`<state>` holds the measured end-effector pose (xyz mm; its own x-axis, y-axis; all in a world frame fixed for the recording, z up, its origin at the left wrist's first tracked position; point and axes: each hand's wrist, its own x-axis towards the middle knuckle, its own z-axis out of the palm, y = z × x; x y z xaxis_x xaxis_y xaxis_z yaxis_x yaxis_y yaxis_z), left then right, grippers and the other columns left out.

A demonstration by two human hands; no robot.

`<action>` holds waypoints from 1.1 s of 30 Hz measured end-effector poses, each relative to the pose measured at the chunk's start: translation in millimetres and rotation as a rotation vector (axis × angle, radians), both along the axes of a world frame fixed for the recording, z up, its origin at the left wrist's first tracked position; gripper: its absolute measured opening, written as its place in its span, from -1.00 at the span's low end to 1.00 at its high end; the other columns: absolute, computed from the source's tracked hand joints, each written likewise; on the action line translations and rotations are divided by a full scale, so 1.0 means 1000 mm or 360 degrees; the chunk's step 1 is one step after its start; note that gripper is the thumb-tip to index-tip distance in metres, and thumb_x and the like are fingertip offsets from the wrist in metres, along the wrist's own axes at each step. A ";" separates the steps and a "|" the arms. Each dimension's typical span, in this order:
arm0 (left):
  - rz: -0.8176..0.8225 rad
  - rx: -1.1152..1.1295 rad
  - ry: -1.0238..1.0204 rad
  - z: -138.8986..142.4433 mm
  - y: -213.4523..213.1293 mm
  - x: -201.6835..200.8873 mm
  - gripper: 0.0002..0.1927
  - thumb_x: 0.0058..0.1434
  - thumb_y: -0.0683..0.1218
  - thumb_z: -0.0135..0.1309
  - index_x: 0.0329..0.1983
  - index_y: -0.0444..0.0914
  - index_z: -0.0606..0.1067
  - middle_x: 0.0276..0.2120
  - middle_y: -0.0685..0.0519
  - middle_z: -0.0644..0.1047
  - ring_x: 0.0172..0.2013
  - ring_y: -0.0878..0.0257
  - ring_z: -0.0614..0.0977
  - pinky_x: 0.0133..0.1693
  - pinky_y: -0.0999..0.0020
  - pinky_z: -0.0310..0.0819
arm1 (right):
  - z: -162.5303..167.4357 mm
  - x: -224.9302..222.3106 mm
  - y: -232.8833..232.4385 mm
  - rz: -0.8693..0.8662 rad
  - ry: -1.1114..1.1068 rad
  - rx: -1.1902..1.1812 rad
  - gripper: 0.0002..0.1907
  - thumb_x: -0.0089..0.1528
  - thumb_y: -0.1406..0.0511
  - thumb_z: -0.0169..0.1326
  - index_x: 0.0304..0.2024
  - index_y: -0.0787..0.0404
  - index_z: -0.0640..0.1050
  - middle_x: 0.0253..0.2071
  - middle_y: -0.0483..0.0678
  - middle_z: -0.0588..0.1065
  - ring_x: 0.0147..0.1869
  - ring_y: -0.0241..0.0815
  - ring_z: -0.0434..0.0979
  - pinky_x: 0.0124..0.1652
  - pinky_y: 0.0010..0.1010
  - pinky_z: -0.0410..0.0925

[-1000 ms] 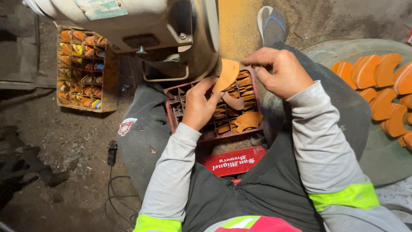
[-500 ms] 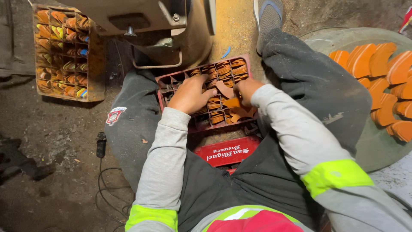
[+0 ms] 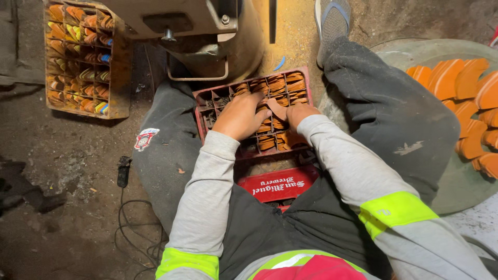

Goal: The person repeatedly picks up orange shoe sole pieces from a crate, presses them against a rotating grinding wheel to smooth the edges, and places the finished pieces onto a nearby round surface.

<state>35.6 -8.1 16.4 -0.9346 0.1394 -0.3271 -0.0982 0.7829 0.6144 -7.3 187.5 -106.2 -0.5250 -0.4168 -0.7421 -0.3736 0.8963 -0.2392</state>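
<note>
A red plastic crate [image 3: 249, 150] with several compartments sits between my legs, most of them packed with thin orange curved pieces [image 3: 282, 83]. My left hand [image 3: 239, 116] lies flat on the crate's left compartments with its fingers spread. My right hand [image 3: 300, 115] is beside it, fingers curled down into a middle compartment on an orange piece, thumb pointing toward the left hand. The piece is mostly hidden under the fingers.
A worn wooden crate [image 3: 120, 78] full of orange pieces stands at the far left. A metal machine [image 3: 207, 26] rises just beyond the red crate. A round grey basin [image 3: 415, 54] with larger orange curved pieces [image 3: 461, 83] sits at my right. A black cable [image 3: 127, 218] lies on the dirt floor.
Both hands have come down from chest height, where they held an orange piece, into the red crate. My view has tilted downward and closer.
</note>
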 end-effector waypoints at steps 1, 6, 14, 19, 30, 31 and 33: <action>0.0000 -0.0004 0.0016 -0.001 0.000 0.000 -0.57 0.16 0.03 0.25 0.00 -0.31 0.53 -0.13 -0.27 0.58 -0.02 -0.22 0.57 -0.01 -0.06 0.44 | 0.005 0.003 -0.002 -0.0010 0.0003 -0.0009 -0.55 0.13 0.20 0.27 0.04 0.23 0.61 0.08 0.18 0.54 0.19 0.15 0.55 0.14 -0.13 0.40; -0.0010 -0.0033 0.0032 -0.004 0.002 -0.001 -0.58 0.15 0.03 0.25 -0.02 -0.31 0.53 -0.14 -0.27 0.57 -0.03 -0.22 0.56 -0.03 -0.07 0.45 | 0.006 0.014 -0.014 0.0152 0.0792 -0.0531 -0.75 0.23 0.32 -0.01 -0.07 0.19 0.58 0.00 0.11 0.45 0.16 0.15 0.42 0.03 0.03 0.32; 0.0025 -0.0026 -0.0114 -0.001 0.002 -0.002 -0.58 0.18 0.06 0.24 -0.02 -0.30 0.54 -0.12 -0.26 0.60 -0.01 -0.20 0.58 0.02 -0.04 0.46 | -0.006 0.010 -0.013 -0.0022 0.0701 -0.0685 -0.77 0.14 0.36 0.12 -0.13 0.24 0.56 -0.08 0.12 0.46 0.07 0.15 0.46 0.02 -0.02 0.35; 0.0071 0.0095 0.0203 0.004 0.003 -0.006 -0.42 0.18 0.05 0.29 0.14 -0.41 0.47 -0.07 -0.33 0.57 0.00 -0.22 0.59 0.01 0.00 0.46 | 0.034 -0.033 -0.014 -0.1093 0.0045 -0.1222 -0.59 0.04 0.43 0.39 -0.17 0.30 0.45 -0.19 0.03 0.44 -0.10 -0.04 0.52 -0.08 -0.23 0.47; 0.0633 0.1023 0.0200 0.012 0.030 -0.024 -0.39 0.20 -0.15 0.33 0.27 -0.46 0.40 -0.10 -0.09 0.63 -0.23 0.37 0.62 -0.18 0.48 0.60 | 0.137 -0.048 0.016 -0.1198 -0.0539 -0.2377 -0.54 0.27 0.48 0.17 0.18 0.29 0.33 0.03 -0.06 0.47 0.08 -0.29 0.53 0.08 -0.43 0.47; 0.0674 0.1176 0.0143 0.012 0.029 -0.027 -0.42 0.24 -0.15 0.31 0.27 -0.45 0.41 -0.12 -0.09 0.63 -0.22 0.36 0.63 -0.16 0.47 0.59 | 0.142 -0.049 0.013 -0.1145 -0.0363 -0.2326 -0.58 0.31 0.46 0.15 0.20 0.30 0.37 0.04 -0.05 0.48 0.09 -0.28 0.53 0.10 -0.43 0.46; 0.0759 0.1479 0.0027 0.012 0.025 -0.030 -0.48 0.30 -0.15 0.26 0.28 -0.42 0.44 -0.16 -0.08 0.63 -0.18 0.35 0.63 -0.10 0.45 0.58 | 0.150 -0.049 0.007 -0.1034 -0.0021 -0.2212 -0.64 0.39 0.41 0.10 0.24 0.33 0.44 0.06 -0.02 0.51 0.13 -0.27 0.53 0.13 -0.43 0.46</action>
<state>5.2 16.7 28.2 -0.9624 -0.0554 -0.2661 -0.2584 -0.1166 0.9590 -56.0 194.4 44.1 -0.8818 -0.4712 0.0219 -0.0093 -0.0289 -0.9995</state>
